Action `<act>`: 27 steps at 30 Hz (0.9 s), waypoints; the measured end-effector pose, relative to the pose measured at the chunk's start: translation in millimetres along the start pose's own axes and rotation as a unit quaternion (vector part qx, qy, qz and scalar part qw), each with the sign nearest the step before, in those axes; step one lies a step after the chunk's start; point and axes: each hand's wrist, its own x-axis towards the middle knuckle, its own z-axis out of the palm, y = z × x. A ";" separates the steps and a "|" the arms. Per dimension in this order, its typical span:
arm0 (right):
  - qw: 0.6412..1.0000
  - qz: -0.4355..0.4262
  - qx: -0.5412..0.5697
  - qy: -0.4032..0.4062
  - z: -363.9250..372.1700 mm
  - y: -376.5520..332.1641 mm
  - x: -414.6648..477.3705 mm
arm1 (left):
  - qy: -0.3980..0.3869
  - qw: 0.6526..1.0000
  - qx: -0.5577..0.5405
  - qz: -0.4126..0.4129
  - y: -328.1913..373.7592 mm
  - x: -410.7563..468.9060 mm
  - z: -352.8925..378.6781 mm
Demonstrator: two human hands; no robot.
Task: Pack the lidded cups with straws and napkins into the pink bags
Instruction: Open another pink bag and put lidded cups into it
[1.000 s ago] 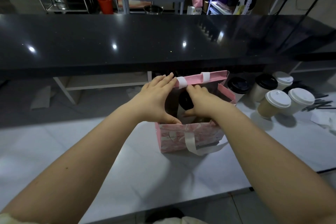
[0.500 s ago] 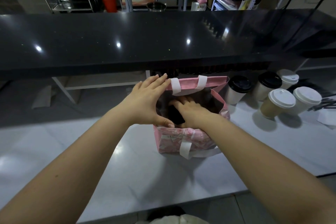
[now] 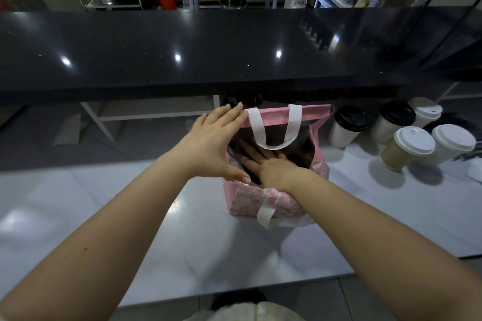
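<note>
A pink bag (image 3: 263, 200) with white strap handles stands open on the white counter (image 3: 130, 203). My left hand (image 3: 216, 143) spans the bag's left side, with the thumb on the near rim and the fingers on the far rim, holding the mouth apart. My right hand (image 3: 271, 167) reaches down inside the bag, fingers spread flat over the dark interior; what lies under it is hidden. To the right of the bag stand two black-lidded cups (image 3: 349, 125) (image 3: 393, 120) and three white-lidded cups, the nearest one brown (image 3: 407, 148).
A raised black counter (image 3: 182, 55) runs across just behind the bag. Dark straws (image 3: 469, 156) and a white napkin (image 3: 477, 169) lie at the far right edge. Shelves, a grey cart and a red bucket stand in the background.
My right hand has gone deeper into the bag and flattened its fingers. The bag's mouth has widened and the far handle now hangs inward. My left hand stays on the left rim.
</note>
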 end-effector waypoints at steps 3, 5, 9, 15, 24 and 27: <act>1.000 0.004 0.004 -0.005 -0.2 -0.7 -1.0 | 0.006 1.000 0.008 -0.002 -1.4 -0.7 1.4; 1.000 0.007 0.013 -0.014 0.3 -0.6 -0.7 | 0.008 1.000 0.014 -0.002 -1.5 -1.1 2.4; 0.996 0.017 0.079 -0.024 -2.0 1.1 -0.6 | 0.027 0.999 0.029 -0.004 -3.4 -6.7 5.1; 0.993 0.028 0.113 -0.002 -20.3 3.0 -7.4 | 0.038 0.999 0.014 -0.011 -4.9 -13.0 -3.6; 0.957 0.103 0.267 0.054 -83.5 7.7 -47.4 | 0.077 0.996 0.032 0.008 1.5 0.0 -15.2; 0.949 0.133 0.272 0.089 -84.6 -4.9 -58.7 | 0.077 0.997 0.025 0.014 1.5 -0.6 -14.1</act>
